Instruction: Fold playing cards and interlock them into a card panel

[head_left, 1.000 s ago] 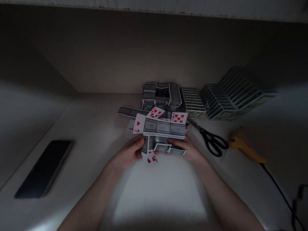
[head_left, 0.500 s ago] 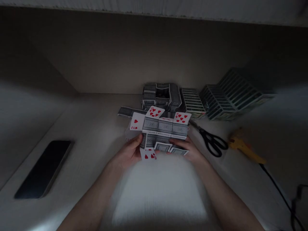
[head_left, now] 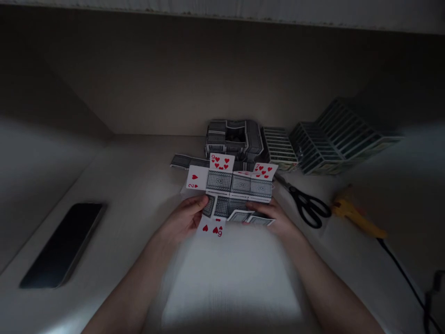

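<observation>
1. Left hand (head_left: 182, 218): closed around the lower-left edge of the interlocked card panel (head_left: 239, 190), fingers curled over the cards, gripping it.
2. Right hand (head_left: 274, 218): gripping the lower-right edge, fingers tucked against the cards (thumb hard to make out on my feed).
3. Panel sits mid-frame between both hands, grey-patterned backs up, over the bench (head_left: 132, 185). I cannot tell whether it touches the surface. Around its rim: 2 of hearts (head_left: 197, 177) at 9 o'clock, 9 of hearts (head_left: 221, 162) at 12, 7 of hearts (head_left: 264, 170) near 1, and a heart card (head_left: 211, 227) at 6.
4. Handling, my read: keep both grips opposed and even, pressing only at the edges. Too much squeeze would likely bow the cards and loosen their joins.
5. Around the panel: a built card structure (head_left: 234, 138) at 12 o'clock, card lattices (head_left: 313, 148) near 2, black-handled scissors (head_left: 308, 206) at 3, a yellow tool (head_left: 354, 218) beyond them, and a dark phone (head_left: 62, 246) at 8.
</observation>
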`<action>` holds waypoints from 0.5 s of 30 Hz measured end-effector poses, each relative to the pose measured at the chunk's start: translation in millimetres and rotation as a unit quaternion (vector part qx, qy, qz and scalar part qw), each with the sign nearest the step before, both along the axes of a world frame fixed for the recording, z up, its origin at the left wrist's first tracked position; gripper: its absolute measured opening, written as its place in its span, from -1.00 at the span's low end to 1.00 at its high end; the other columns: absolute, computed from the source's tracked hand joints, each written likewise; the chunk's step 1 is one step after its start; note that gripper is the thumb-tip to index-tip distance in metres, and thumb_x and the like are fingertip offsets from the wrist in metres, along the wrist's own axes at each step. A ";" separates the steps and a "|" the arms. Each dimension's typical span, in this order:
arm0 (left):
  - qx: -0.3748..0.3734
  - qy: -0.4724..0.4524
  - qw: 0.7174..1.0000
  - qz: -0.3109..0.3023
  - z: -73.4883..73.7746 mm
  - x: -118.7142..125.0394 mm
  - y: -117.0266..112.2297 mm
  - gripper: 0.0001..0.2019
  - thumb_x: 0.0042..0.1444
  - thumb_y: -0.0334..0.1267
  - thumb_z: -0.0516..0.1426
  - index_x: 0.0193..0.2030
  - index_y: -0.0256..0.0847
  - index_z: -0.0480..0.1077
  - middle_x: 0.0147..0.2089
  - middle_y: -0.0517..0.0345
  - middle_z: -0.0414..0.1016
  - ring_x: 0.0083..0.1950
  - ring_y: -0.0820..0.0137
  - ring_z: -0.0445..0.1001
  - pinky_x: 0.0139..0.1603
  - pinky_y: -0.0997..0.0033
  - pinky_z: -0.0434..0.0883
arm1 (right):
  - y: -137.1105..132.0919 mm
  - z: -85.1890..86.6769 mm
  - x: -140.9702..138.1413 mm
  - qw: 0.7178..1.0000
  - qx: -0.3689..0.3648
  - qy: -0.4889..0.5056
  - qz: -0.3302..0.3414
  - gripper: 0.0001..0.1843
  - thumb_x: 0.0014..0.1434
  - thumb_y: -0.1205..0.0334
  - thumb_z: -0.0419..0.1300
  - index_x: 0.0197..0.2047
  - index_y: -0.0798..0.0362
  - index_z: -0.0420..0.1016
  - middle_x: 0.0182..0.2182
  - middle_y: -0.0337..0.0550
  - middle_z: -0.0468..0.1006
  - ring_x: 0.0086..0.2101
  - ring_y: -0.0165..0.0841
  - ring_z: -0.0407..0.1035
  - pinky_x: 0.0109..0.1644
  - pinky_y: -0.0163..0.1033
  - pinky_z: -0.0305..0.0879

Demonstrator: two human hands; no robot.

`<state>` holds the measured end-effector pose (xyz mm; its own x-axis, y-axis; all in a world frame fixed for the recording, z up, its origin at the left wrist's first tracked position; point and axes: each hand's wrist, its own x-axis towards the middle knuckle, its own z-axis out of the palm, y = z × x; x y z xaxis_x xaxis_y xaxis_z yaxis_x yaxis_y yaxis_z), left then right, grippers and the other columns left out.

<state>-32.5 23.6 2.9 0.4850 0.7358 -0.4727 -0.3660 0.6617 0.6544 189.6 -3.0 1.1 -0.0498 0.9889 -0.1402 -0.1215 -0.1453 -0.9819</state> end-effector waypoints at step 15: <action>0.003 0.061 0.996 0.061 -4.9 5.3 0.9 -0.75 -0.12 -0.30 0.23 -0.25 -0.35 0.46 -0.38 0.01 0.55 -0.41 0.35 0.50 -0.37 0.41 0.40 | -0.9 -5.4 -1.7 1.000 0.009 0.003 0.021 -0.72 -0.12 0.14 0.26 -0.27 -0.01 0.51 -0.25 -0.18 0.55 -0.14 -0.20 0.37 0.02 -0.05 0.20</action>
